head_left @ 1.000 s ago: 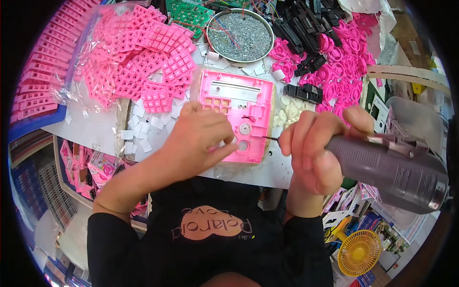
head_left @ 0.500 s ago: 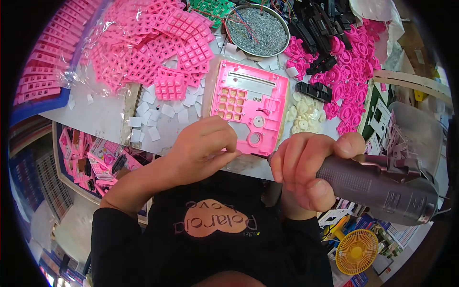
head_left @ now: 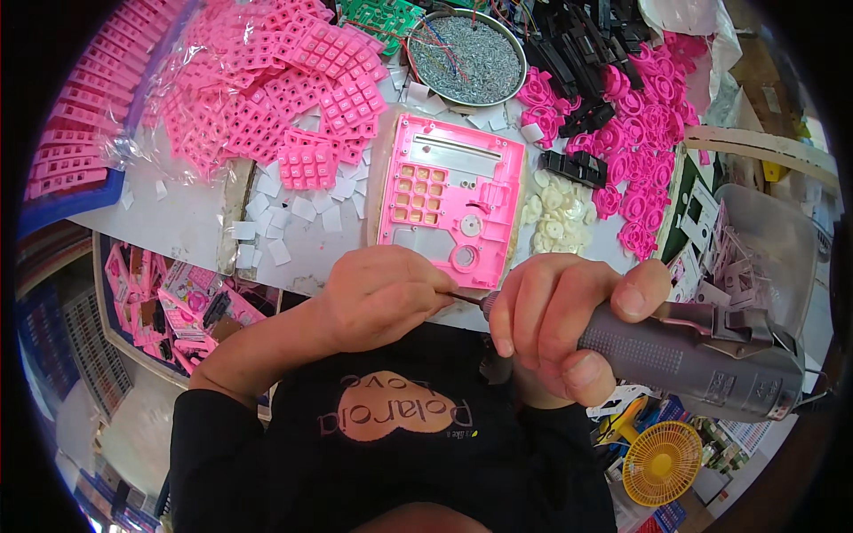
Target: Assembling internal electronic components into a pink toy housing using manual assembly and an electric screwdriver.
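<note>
Both hands meet at the screwdriver tip, just short of the pink panel.

The right hand (head_left: pixel 555 324) is wrapped tight round the grey electric screwdriver (head_left: pixel 689 355); the left hand (head_left: pixel 382 293) has its fingers bunched at the bit, what they pinch hidden. The pink plastic panel (head_left: pixel 453 195) lies flat on the white table (head_left: pixel 187 231), just beyond both hands, below the round tray of screws (head_left: pixel 466 58).

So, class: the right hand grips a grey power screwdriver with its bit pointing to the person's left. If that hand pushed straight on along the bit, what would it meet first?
Most likely the left hand: the bit of the screwdriver in the right hand already points at its fingertips.
</note>
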The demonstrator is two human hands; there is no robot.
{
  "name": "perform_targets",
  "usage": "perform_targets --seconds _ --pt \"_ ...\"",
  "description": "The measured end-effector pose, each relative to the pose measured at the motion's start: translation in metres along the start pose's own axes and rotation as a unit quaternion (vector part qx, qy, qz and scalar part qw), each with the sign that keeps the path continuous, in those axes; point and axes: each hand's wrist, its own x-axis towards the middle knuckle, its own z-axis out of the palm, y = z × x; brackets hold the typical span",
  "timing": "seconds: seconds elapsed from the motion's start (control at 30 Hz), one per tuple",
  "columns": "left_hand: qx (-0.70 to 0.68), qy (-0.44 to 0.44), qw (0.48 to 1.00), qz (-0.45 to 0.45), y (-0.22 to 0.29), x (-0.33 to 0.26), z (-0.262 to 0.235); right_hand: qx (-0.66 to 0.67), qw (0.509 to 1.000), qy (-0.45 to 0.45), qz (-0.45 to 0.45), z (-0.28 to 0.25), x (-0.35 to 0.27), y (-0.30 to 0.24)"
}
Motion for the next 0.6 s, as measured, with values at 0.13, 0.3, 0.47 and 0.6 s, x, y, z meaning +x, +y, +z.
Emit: perform_targets --seconds 0.13,0.3,0.47,0.6 --pt "0.040 -0.025 0.999 0.012 0.002 -0.002 0.001 0.010 1.000 0.020 -0.008 -0.001 -0.003 0.001" --pt "0.209 -0.092 0.961 -0.153 -0.005 0.021 -0.005 -0.164 0.971 0.163 -0.062 -0.013 -0.010 0.015" --pt "0.251 -0.252 0.933 -0.061 -0.019 0.020 -0.001 -0.220 0.958 0.170 -0.067 -0.033 -0.009 0.043" --pt "0.278 -0.282 0.917 -0.040 -0.020 0.022 0.000 -0.236 0.956 0.168 -0.053 -0.038 -0.011 0.051"
